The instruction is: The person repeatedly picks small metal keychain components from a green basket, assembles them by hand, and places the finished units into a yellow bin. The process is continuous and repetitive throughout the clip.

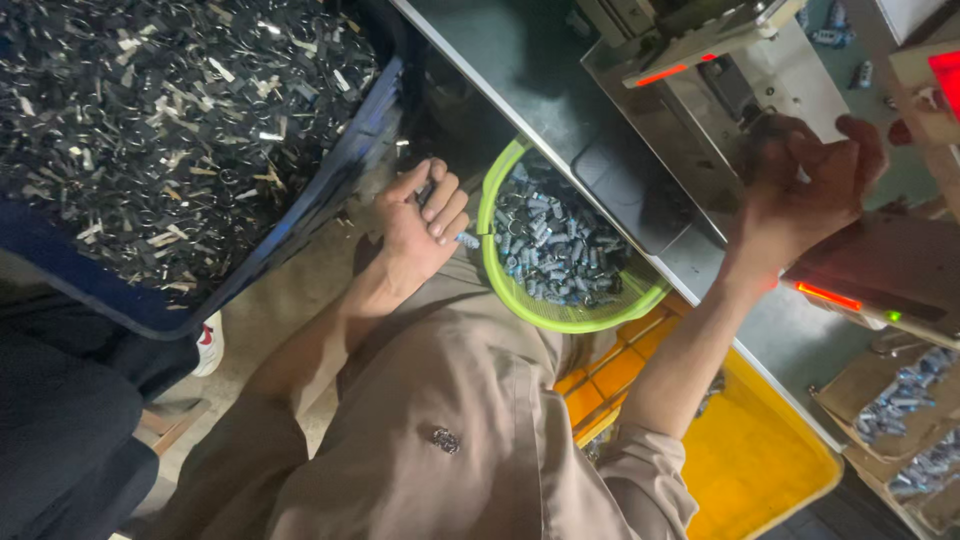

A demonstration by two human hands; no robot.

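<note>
Beside the green basket (490, 215), left hand (425, 225) curled around small metal parts (466, 240); right hand (800, 190) pinching at the machine (745, 90), contents hidden; best kept steady.

I see a dim workspace: a grey metal desk (520, 60) running diagonally, pale concrete floor (290, 290) below it, a yellow crate (760, 460) underneath, and cardboard boxes (880, 400) at the right edge. Red lamps (945, 70) glow nearby.
</note>
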